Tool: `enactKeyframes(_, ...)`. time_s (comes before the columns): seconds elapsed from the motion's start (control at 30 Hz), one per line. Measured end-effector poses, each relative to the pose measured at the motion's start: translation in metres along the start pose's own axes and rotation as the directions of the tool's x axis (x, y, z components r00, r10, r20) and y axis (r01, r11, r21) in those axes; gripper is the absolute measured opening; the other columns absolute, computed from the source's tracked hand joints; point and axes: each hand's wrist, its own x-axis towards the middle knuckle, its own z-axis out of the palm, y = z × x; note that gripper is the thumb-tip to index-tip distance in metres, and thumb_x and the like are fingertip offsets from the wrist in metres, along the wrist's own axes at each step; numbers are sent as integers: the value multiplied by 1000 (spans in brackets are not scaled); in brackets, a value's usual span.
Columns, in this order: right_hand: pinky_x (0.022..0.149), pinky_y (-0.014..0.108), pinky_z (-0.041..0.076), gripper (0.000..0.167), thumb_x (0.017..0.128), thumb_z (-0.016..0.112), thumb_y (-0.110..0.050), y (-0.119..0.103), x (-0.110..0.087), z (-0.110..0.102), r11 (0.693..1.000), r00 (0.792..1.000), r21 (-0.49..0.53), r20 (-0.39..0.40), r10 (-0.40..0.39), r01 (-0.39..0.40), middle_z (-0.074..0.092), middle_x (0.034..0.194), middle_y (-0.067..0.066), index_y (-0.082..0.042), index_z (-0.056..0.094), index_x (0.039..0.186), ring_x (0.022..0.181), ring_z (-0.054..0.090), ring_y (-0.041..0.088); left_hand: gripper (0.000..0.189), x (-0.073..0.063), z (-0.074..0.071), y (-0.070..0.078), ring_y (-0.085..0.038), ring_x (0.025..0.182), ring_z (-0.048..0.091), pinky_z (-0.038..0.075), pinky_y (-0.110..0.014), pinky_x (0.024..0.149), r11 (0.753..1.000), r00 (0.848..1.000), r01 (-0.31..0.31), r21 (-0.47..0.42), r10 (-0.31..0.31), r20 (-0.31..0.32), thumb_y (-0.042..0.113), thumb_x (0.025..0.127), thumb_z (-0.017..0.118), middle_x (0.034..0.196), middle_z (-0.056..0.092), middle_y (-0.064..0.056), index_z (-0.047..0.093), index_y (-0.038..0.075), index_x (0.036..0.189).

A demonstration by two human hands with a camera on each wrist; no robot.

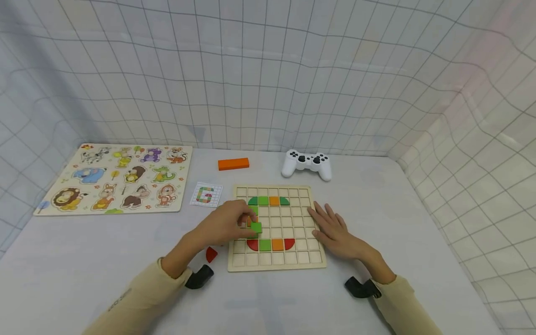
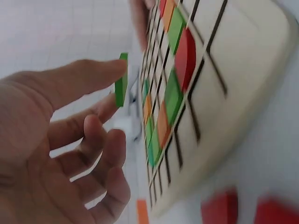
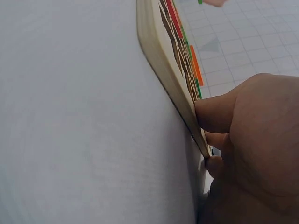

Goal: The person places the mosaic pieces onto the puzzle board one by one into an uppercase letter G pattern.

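Observation:
Between thumb and index finger, my left hand [image 1: 222, 224] pinches a green square tile [image 2: 121, 80] above the left part of a wooden grid board [image 1: 311, 257]; its other fingers are loosely bent. On the board, green, orange and red tiles form a top row, a left column partly hidden by this hand, and a bottom row ending in a red quarter-round tile [image 1: 289, 244]. My right hand [image 1: 337, 236] rests at the board's right edge, fingers extended and thumb touching the rim [image 3: 163, 65]. A loose red quarter-round tile [image 1: 211, 254] lies near my left wrist.
Left of the board lies a printed pattern card [image 1: 206, 194]. Farther left is an animal puzzle board [image 1: 113, 179]. Behind the grid board are an orange block [image 1: 233, 164] and a white game controller [image 1: 307, 164]. Gridded cloth [image 1: 268, 83] hangs behind the table.

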Motion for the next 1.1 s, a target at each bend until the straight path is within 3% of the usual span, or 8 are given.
enactKeyframes(0.27,115,67,-7,62,108,42,-28,2,0,1,1000,1000,6,2,5,-5,3,168,17,-9,15,161,152,-11,45,22,30,32,30,-14,76,50,41,-27,63,996,999,37,79,-35,-28,21,82,82,82,56,0,73,10,99)
enactKeyframes(0.5,115,67,-6,62,108,42,-27,0,0,0,1000,1000,9,4,2,-2,3,168,17,-9,15,161,152,-11,46,24,43,47,38,-13,75,51,44,-27,63,993,1000,-11,120,10,11,22,84,80,80,57,2,74,7,101)
enactKeyframes(0.77,115,67,-6,62,108,41,-27,0,0,1,1000,1000,11,-1,1,-1,2,168,17,-8,15,161,152,-11,46,20,51,56,39,-12,78,53,47,-27,65,991,998,-1,137,-7,56,20,83,81,82,59,3,74,9,99)
enactKeyframes(1.1,115,68,-6,62,108,42,-26,-1,0,0,1000,1000,11,-4,-5,5,3,168,18,-8,16,160,152,-11,46,21,53,55,39,-13,75,52,44,-25,66,992,998,11,123,-19,58,20,81,84,81,58,3,72,10,96)
